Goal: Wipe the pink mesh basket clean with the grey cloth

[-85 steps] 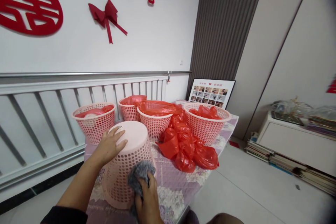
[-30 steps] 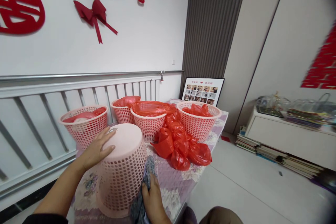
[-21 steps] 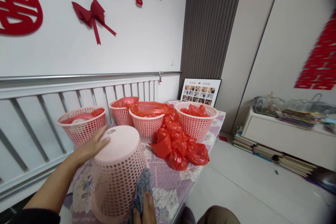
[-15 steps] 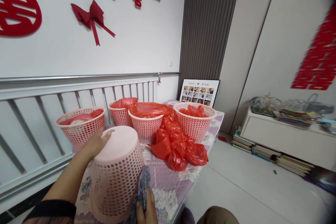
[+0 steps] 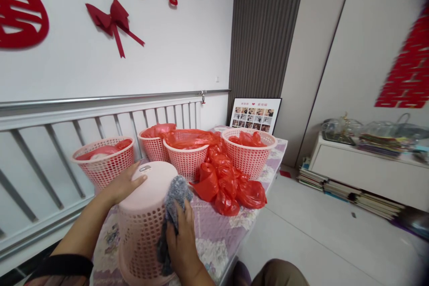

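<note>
A pink plastic basket (image 5: 140,237) with a perforated side stands upside down on the near part of the table, its solid base facing up. My left hand (image 5: 125,184) grips the left edge of that base, its fingers lying over the top. Against the basket's right side, my right hand (image 5: 181,228) holds a grey fluffy cloth (image 5: 179,190). The cloth's upper end reaches the rim of the base, and its lower part hangs along the holes.
Several upright pink baskets lined with red plastic bags, such as the right one (image 5: 250,158), stand further back. Bunched red bags (image 5: 223,183) lie on the floral tablecloth (image 5: 211,252). A white radiator (image 5: 43,120) runs along the left; a low cabinet (image 5: 362,165) stands right.
My right hand has moved up the basket's side with the cloth, which now touches the base's rim. My left hand stays at the base's left edge, its fingers slightly shifted.
</note>
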